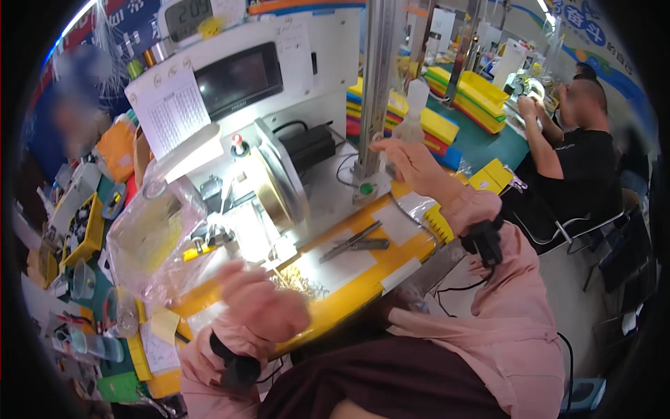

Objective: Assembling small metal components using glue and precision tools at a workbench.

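Observation:
My left hand (264, 302) is over the front edge of the yellow-edged bench (363, 293), smeared by motion, so its fingers and anything in them cannot be made out. Just beyond it lies a heap of small brass-coloured parts (301, 278). My right hand (422, 171) is raised with fingers stretched toward an upright metal post (377, 91); whether they touch it is unclear. A clear squeeze bottle (413, 112) stands behind that hand. Metal tweezers (351, 241) and another flat metal tool (370, 244) lie between my hands. A machine with a brass-coloured wheel (269, 188) stands beyond, brightly lit.
A clear plastic bag (150, 244) sits left of the machine. A green button (366, 188) is at the post's base. Stacked coloured trays (467, 98) stand at the back right, near a seated person (576, 146). Tubs and yellow bins (84, 234) crowd the left.

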The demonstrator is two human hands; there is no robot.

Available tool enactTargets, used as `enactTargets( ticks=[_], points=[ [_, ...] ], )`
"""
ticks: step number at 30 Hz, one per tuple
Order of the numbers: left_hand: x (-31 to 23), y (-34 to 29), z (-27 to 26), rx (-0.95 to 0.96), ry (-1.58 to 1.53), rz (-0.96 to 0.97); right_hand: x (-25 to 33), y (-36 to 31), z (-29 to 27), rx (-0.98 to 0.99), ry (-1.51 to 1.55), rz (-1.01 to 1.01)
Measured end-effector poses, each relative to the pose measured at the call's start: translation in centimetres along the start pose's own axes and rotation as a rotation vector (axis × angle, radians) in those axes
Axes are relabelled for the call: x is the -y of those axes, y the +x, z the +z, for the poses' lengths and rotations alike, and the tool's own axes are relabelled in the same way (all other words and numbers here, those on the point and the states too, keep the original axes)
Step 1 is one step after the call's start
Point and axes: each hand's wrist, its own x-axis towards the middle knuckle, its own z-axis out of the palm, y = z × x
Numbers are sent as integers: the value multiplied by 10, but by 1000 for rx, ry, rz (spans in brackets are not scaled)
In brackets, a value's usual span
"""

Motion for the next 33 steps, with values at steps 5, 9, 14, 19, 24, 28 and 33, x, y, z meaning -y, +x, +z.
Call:
enactTargets(
  ticks=[5, 9, 14, 19, 24, 28, 33],
  points=[
    [-12, 28, 9, 759, -184, -91, 30, 20, -46, -296, -194, 130],
    [-10, 62, -30, 706, -372, -269, 124, 46, -95, -376, -64, -288],
    [-1, 67, -52, 602, -347, -315, 231, 127, -172, -342, 322, -365],
    [1, 68, -49, 564, -356, -339, 248, 201, -209, -335, 502, -400],
    [3, 66, -49, 578, -326, -331, 258, 232, -210, -379, 579, -408],
    [5, 69, -50, 569, -326, -309, 258, 242, -211, -429, 523, -318],
    [2, 72, -54, 544, -316, -293, 252, 250, -210, -430, 546, -214]
  ],
)
